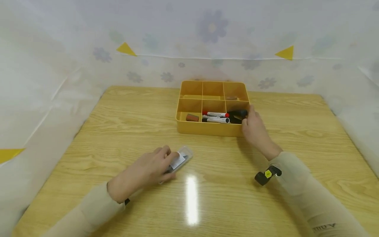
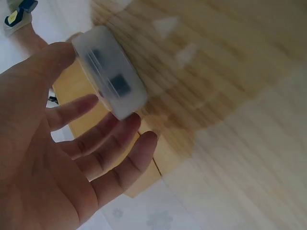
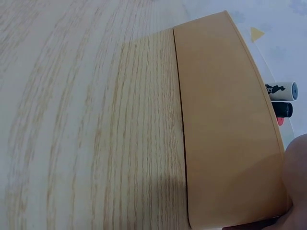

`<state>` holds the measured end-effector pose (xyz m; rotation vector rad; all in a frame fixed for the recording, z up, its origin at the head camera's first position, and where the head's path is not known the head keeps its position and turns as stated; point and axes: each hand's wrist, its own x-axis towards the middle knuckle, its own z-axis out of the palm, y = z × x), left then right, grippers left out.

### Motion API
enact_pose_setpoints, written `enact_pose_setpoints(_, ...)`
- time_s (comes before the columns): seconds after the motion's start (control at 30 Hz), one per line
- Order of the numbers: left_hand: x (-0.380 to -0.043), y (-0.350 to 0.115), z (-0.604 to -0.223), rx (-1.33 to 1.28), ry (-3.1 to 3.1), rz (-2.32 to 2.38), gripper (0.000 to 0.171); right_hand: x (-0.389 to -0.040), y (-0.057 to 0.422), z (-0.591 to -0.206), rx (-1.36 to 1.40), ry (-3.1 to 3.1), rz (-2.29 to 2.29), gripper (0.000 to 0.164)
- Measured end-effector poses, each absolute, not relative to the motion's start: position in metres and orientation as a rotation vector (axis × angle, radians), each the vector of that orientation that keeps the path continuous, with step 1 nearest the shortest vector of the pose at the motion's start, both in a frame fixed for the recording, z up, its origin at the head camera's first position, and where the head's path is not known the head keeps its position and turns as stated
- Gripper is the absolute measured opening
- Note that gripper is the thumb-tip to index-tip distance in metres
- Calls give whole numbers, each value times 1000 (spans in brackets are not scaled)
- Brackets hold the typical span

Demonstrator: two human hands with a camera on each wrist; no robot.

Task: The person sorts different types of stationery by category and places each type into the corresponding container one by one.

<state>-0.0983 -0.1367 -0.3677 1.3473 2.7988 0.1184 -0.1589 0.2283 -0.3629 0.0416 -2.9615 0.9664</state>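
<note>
My left hand point(image 1: 149, 168) pinches a small clear plastic case point(image 1: 181, 158) low over the table, left of centre. In the left wrist view, the thumb and fingertips meet the sides of the case point(image 2: 112, 72), and dark shapes show through its frosted wall. A white label or card is visible on or in it from above. My right hand point(image 1: 257, 131) grips the front right corner of a yellow compartment box point(image 1: 207, 128). The box's plain outer wall point(image 3: 225, 120) fills much of the right wrist view, with part of the hand point(image 3: 297, 167) at its rim.
White markers point(image 1: 218, 120) lie in the front middle compartment. A reddish-brown block point(image 1: 192, 117) sits front left, and a black object point(image 1: 240, 113) of unclear kind front right. A small brown item point(image 1: 231, 98) lies back right. A patterned curtain point(image 1: 165, 39) stands behind the table point(image 1: 133, 115).
</note>
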Motion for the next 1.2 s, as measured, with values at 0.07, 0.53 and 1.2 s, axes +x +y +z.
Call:
enact_pose_setpoints(0.07,-95,-136,-367,1345,2808,105,60,-159,228,-363,44,-2960,968,56)
enact_pose_setpoints(0.53,-90,-131,-364,1321,2853,86,58,-158,226,-361,36,-2950,953,56)
enact_pose_setpoints(1.2,-111,-117,-334,1480,2935,136,55,-157,226,-362,-5,-2974,949,56)
